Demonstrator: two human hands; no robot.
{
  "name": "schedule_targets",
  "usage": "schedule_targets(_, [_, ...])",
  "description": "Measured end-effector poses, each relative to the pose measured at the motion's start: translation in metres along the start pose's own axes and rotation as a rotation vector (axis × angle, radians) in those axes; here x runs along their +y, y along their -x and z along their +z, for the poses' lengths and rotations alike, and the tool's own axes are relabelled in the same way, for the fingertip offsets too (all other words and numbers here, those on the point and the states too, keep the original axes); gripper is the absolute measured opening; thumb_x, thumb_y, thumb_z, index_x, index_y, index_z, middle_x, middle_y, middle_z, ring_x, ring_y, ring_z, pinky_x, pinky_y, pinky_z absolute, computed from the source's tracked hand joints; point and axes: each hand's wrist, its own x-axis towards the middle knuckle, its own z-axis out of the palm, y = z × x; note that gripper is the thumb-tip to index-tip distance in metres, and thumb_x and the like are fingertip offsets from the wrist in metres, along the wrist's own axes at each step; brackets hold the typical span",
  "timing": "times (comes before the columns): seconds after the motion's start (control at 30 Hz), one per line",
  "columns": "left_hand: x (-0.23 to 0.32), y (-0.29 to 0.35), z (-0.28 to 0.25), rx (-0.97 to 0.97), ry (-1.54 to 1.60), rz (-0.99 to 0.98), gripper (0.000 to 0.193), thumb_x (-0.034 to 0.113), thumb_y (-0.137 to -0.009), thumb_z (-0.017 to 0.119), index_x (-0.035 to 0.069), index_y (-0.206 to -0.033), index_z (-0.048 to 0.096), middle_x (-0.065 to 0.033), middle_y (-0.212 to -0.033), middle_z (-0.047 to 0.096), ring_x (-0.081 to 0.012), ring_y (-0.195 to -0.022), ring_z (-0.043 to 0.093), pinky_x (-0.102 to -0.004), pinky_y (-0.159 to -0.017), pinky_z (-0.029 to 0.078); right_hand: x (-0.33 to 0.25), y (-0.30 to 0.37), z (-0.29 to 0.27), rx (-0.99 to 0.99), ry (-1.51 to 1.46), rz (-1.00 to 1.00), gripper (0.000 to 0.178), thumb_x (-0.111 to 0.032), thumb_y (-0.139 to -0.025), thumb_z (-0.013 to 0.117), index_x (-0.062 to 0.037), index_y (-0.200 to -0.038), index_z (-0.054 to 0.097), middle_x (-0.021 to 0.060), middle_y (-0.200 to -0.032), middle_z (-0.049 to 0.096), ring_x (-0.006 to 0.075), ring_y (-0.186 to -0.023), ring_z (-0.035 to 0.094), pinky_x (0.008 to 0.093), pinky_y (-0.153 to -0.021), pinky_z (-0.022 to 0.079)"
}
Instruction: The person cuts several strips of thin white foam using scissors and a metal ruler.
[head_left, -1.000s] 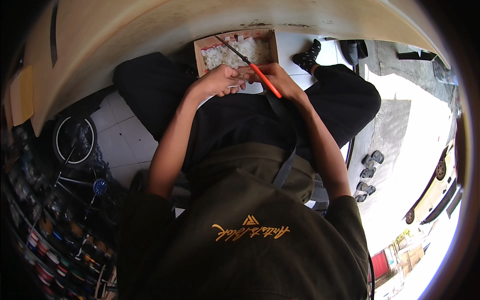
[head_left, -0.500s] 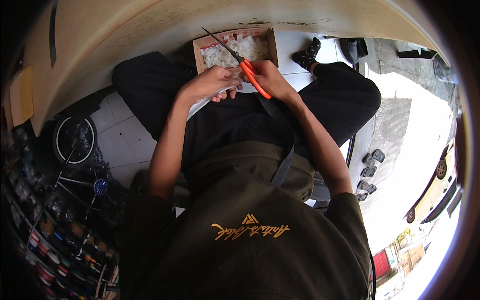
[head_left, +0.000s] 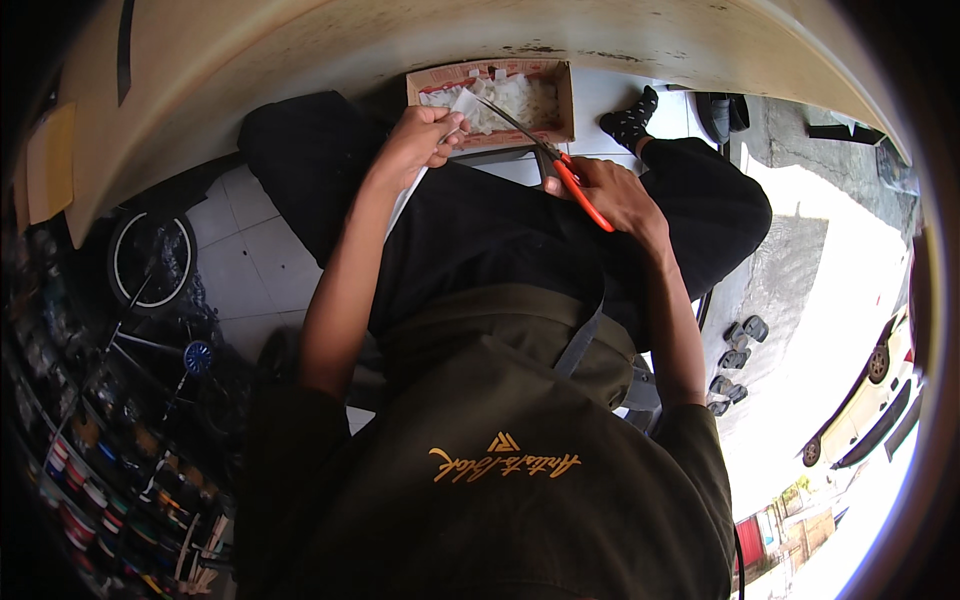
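Moved: since the earlier frame the scissors (head_left: 545, 155) have been swung so the blades point up-left over the box, and the white sheet has been lifted closer to the box edge.
Left hand (head_left: 420, 140): closed in a pinch on the upper end of a white sheet (head_left: 412, 190), which hangs down along the wrist over the black trousers.
Right hand (head_left: 610, 195): wrapped tight around the orange handles of the scissors; the fingers are tucked into the loops, so not much of them can be seen.
Scissors: the dark blades are held slightly parted, with the tips right at the top corner of the sheet, above the box.
Cardboard box (head_left: 565, 95): set on the floor just past the knees, open at the top and filled with small white cut pieces (head_left: 515, 100).
In the way: the lap and dark apron (head_left: 500, 440) take up most of the view, and the lower part of the box is hidden behind the hands.
Around: a foot in a black sock (head_left: 630, 120) is seen just right of the box, a bicycle wheel (head_left: 150, 260) well off to the left on the pale tiles, and shelves of small cans (head_left: 80, 480) at lower left.
Far right: a parked car (head_left: 870, 400) on the bright pavement, well apart from everything.
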Motion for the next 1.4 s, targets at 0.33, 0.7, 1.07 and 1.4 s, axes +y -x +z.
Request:
schedule_targets(0.33, [0.005, -0.009, 0.014, -0.044, 0.01, -0.068, 0.021, 0.017, -0.1, 0.05, 0.0, -0.093, 0.059, 0.0048, -0.068, 0.045, 0.0001, -0.049, 0.03, -0.0181, -0.041, 0.021, -0.003, -0.028, 0.008, -0.007, -0.073, -0.032, 0.078, -0.08, -0.075, 0.052, -0.0047, -0.085, 0.067, 0.0156, -0.076, 0.066, 0.0346, -0.081, 0.065, 0.0446, -0.075, 0.047])
schedule_targets(0.7, [-0.014, -0.036, -0.003, -0.078, 0.019, -0.182, 0.02, 0.016, -0.098, 0.054, -0.002, -0.091, 0.061, 0.0006, -0.069, 0.05, -0.0022, -0.048, 0.034, -0.0189, -0.04, 0.023, 0.008, -0.042, 0.017, 0.048, -0.021, -0.035, 0.073, -0.072, -0.075, 0.062, -0.0002, -0.083, 0.07, 0.0189, -0.071, 0.066, 0.0355, -0.073, 0.065, 0.0441, -0.071, 0.049])
schedule_targets(1.07, [-0.002, 0.012, 0.041, -0.317, -0.359, -0.143, 0.022, 0.022, -0.097, 0.057, 0.001, -0.093, 0.062, 0.0029, -0.066, 0.049, -0.0008, -0.048, 0.033, -0.0185, -0.041, 0.023, 0.003, -0.055, 0.035, -0.02, -0.695, -0.203, 0.039, -0.033, -0.085, 0.07, 0.0023, -0.099, 0.071, 0.0079, -0.073, 0.067, 0.0102, -0.066, 0.054, 0.0285, -0.06, 0.043])
schedule_targets(1.4, [0.003, 0.02, 0.035, -0.324, -0.307, -0.095, 0.027, 0.024, -0.095, 0.059, -0.003, -0.091, 0.062, -0.0026, -0.067, 0.055, -0.0029, -0.049, 0.039, -0.0185, -0.041, 0.027, 0.002, -0.056, 0.049, 0.106, -0.786, -0.376, 0.033, -0.025, -0.082, 0.071, 0.0039, -0.098, 0.07, 0.0098, -0.074, 0.068, 0.0124, -0.07, 0.058, 0.0326, -0.065, 0.046])
